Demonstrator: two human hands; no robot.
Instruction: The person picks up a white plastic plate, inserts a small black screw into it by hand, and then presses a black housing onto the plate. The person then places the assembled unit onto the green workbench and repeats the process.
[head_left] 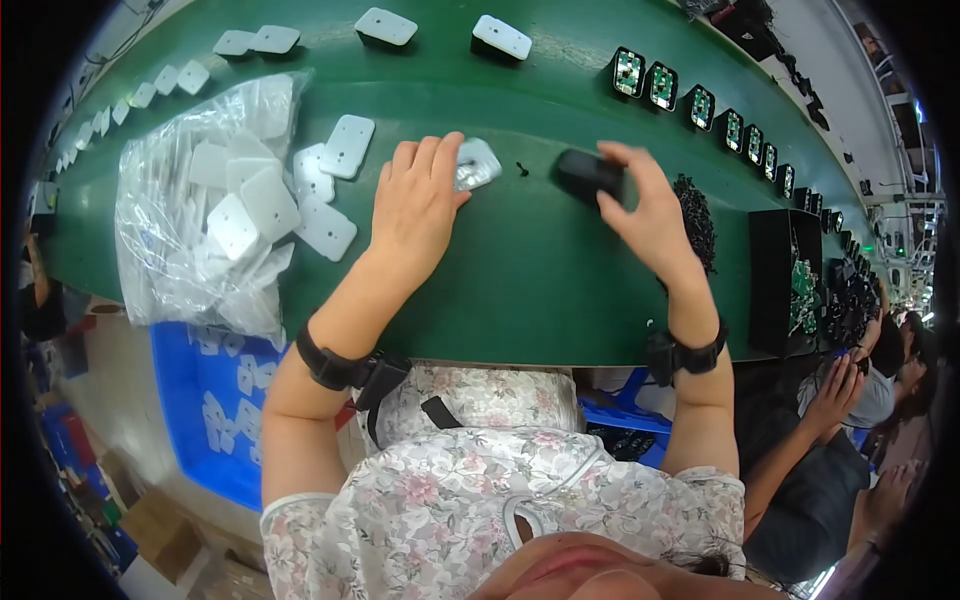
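Observation:
My left hand point(415, 205) is closed at the edge of a shiny whitish plastic cover point(480, 163), its thumb and forefinger on the near side of the piece. A small black screw-like part point(522, 169) lies just right of that cover. My right hand point(645, 205) grips a black plastic casing point(585, 174) between thumb and fingers; motion blurs the casing, and its inside cannot be made out. Beside my left forearm lie loose white cover plates point(348, 146) with small holes. A heap of small black parts point(696, 222) sits just right of my right hand.
A clear plastic bag point(150, 200) full of white plates lies at the left, above a blue bin point(180, 400). Black casings with green circuit boards point(628, 72) line the far right; covered ones point(502, 38) stand at the back. A black box point(770, 270) holds circuit boards. Co-workers sit at right.

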